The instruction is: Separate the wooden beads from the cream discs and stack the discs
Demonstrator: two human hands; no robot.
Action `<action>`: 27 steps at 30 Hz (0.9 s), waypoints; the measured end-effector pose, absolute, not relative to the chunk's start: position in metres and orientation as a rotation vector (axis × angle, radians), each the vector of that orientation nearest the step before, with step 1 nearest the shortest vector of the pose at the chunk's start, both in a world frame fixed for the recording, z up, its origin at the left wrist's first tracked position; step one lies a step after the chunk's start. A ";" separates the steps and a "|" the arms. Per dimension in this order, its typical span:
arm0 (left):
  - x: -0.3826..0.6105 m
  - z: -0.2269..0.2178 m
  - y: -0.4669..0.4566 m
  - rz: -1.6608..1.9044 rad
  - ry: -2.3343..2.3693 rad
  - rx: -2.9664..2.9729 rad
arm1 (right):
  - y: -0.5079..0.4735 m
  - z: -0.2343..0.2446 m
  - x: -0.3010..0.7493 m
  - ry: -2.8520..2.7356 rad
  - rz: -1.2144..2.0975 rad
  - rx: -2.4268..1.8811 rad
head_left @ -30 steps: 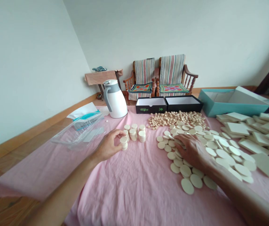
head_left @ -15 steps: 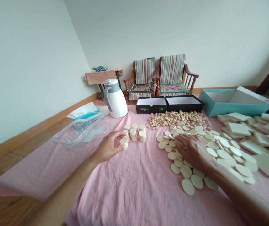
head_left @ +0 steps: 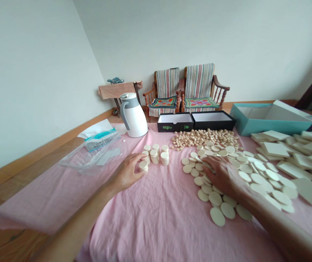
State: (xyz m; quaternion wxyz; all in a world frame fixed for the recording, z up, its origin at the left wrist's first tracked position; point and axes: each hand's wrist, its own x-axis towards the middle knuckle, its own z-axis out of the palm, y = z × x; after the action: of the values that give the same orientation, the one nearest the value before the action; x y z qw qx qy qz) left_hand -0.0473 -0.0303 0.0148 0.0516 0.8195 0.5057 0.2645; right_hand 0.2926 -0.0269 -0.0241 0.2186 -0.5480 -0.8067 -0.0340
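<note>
My left hand is curled round the nearest short stack of cream round discs, fingers and thumb pinching its sides. Several more such stacks stand just behind it on the pink cloth. My right hand lies palm down on a loose spread of larger flat cream discs; its fingers are bent onto the discs at the spread's left side, and I cannot make out whether they pinch one.
A heap of small tan wooden beads lies beyond the discs. Behind it stand two open black boxes, a white jug, a teal box. Cream square tiles at right, a clear plastic bag at left. Two striped chairs stand by the wall.
My left hand has slid slightly nearer with the stack, lowering over it. My right hand has stayed on the flat discs.
</note>
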 end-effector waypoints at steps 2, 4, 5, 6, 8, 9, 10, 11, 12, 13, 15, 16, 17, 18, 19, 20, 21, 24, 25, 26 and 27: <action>-0.046 0.012 -0.030 0.814 1.555 2.525 | -0.027 -0.024 0.293 -2.234 -0.090 -1.518; -0.045 0.009 -0.030 0.819 1.578 2.539 | -0.027 -0.024 0.293 -2.229 -0.088 -1.515; -0.045 0.007 -0.030 0.821 1.588 2.544 | -0.027 -0.024 0.292 -2.225 -0.087 -1.513; -0.045 0.006 -0.029 0.822 1.597 2.547 | -0.027 -0.024 0.292 -2.223 -0.086 -1.512; -0.045 0.003 -0.029 0.828 1.608 2.548 | -0.027 -0.023 0.292 -2.221 -0.085 -1.513; -0.045 0.002 -0.029 0.832 1.612 2.545 | -0.027 -0.023 0.292 -2.222 -0.083 -1.514; -0.045 0.001 -0.029 0.837 1.617 2.539 | -0.027 -0.023 0.292 -2.225 -0.080 -1.515; -0.044 0.002 -0.029 0.841 1.621 2.532 | -0.027 -0.023 0.292 -2.226 -0.076 -1.515; -0.044 0.003 -0.029 0.850 1.627 2.527 | -0.027 -0.023 0.292 -2.227 -0.072 -1.514; -0.043 0.006 -0.030 0.865 1.635 2.526 | -0.027 -0.024 0.293 -2.227 -0.069 -1.512; -0.039 0.012 -0.034 0.910 1.651 2.535 | -0.027 -0.024 0.293 -2.221 -0.066 -1.508; -0.037 0.015 -0.036 0.945 1.655 2.543 | -0.027 -0.024 0.293 -2.217 -0.063 -1.508; -0.034 0.017 -0.039 0.984 1.649 2.553 | -0.027 -0.023 0.292 -2.212 -0.059 -1.509; -0.031 0.018 -0.043 1.018 1.629 2.561 | -0.027 -0.022 0.292 -2.208 -0.050 -1.510; -0.028 0.017 -0.046 1.031 1.592 2.573 | -0.028 -0.022 0.292 -2.203 -0.039 -1.510; -0.025 0.015 -0.050 1.018 1.545 2.587 | -0.028 -0.021 0.292 -2.199 -0.027 -1.507; -0.022 0.011 -0.054 0.981 1.494 2.599 | -0.028 -0.021 0.292 -2.195 -0.017 -1.501; -0.020 -0.002 -0.062 0.816 1.387 2.596 | -0.028 -0.020 0.294 -2.166 -0.025 -1.476; -0.021 -0.006 -0.062 0.795 1.377 2.578 | -0.027 -0.019 0.295 -2.149 -0.043 -1.470; -0.023 -0.009 -0.062 0.804 1.375 2.551 | -0.027 -0.019 0.295 -2.134 -0.062 -1.466; -0.025 -0.011 -0.060 0.834 1.379 2.514 | -0.026 -0.017 0.295 -2.124 -0.080 -1.464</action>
State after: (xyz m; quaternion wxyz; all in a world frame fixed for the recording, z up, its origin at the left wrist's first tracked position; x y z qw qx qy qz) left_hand -0.0255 -0.0603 -0.0113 0.0778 0.8394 0.4603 0.2783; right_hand 0.2952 -0.0260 -0.0171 0.2766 -0.5451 -0.7909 -0.0299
